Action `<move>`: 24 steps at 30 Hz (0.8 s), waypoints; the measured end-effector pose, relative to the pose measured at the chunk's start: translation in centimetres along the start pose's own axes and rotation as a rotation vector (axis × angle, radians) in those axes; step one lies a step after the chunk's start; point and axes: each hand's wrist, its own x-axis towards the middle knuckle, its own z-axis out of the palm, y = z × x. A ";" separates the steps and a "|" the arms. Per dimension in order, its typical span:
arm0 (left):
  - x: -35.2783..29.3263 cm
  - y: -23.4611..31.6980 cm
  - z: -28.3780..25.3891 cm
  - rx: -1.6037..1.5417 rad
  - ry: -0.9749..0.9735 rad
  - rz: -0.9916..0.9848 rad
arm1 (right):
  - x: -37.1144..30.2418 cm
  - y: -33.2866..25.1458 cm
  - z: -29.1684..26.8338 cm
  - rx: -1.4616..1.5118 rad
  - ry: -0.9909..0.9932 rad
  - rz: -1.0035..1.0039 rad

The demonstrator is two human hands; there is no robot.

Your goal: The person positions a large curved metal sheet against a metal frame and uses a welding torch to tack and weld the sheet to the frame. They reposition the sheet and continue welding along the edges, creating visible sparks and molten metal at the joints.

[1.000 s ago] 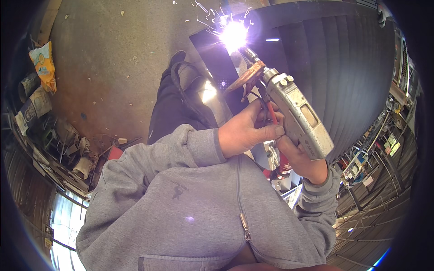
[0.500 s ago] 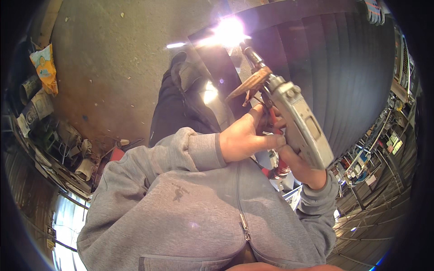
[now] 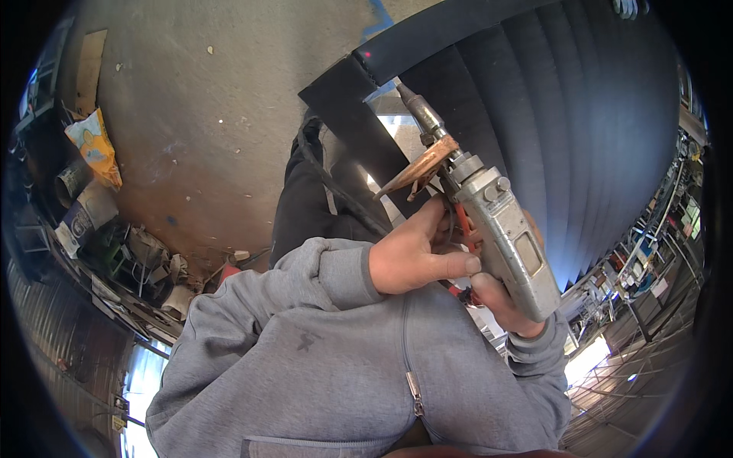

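A grey metal handheld welding gun (image 3: 515, 237) slants up and away from my body, its tapered nozzle (image 3: 416, 107) close to the corner of a dark metal panel (image 3: 542, 114). At that corner a small red dot shows beside a rough seam (image 3: 365, 69). My right hand (image 3: 500, 305) is wrapped around the gun's body from below, most fingers hidden behind it. My left hand (image 3: 416, 252) closes around the gun's underside by a red part (image 3: 464, 225), thumb near the right thumb. A brown strip-like piece (image 3: 420, 168) is fixed across the gun's neck.
A dark cable (image 3: 336, 183) runs over my dark-trousered leg. On the left lie a yellow-and-white bag (image 3: 95, 145), a cardboard strip (image 3: 90, 72) and piled scrap (image 3: 149, 256). A gloved hand or glove (image 3: 630, 8) shows at the panel's far right. Metal racks and clutter (image 3: 649, 252) stand right.
The bright glare at the nozzle has gone out, so the panel corner and its seam now show. My view has shifted slightly. Both hands keep their hold on the welding gun.
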 end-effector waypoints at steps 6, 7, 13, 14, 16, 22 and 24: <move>0.5 -0.1 -0.3 -0.064 0.014 -0.044 | 0.1 -0.7 -0.5 0.018 0.036 0.137; 0.6 0.0 -0.3 -0.067 0.014 -0.060 | 0.0 -1.4 -0.5 0.037 0.049 0.194; 0.7 1.3 -0.4 -0.122 0.034 -0.024 | 2.3 -3.9 -0.3 0.054 0.036 0.264; 0.7 1.5 -0.5 -0.127 0.033 -0.014 | 2.8 -4.1 -0.3 0.045 0.032 0.256; 0.7 2.0 -0.7 -0.134 0.043 0.014 | 3.7 -4.4 -0.2 0.017 0.014 0.248; 0.9 2.6 -0.9 -0.146 0.090 0.045 | 4.8 -4.4 -0.2 -0.076 -0.029 0.206; 0.9 2.7 -0.9 -0.149 0.099 0.056 | 4.9 -4.4 -0.2 -0.080 -0.042 0.210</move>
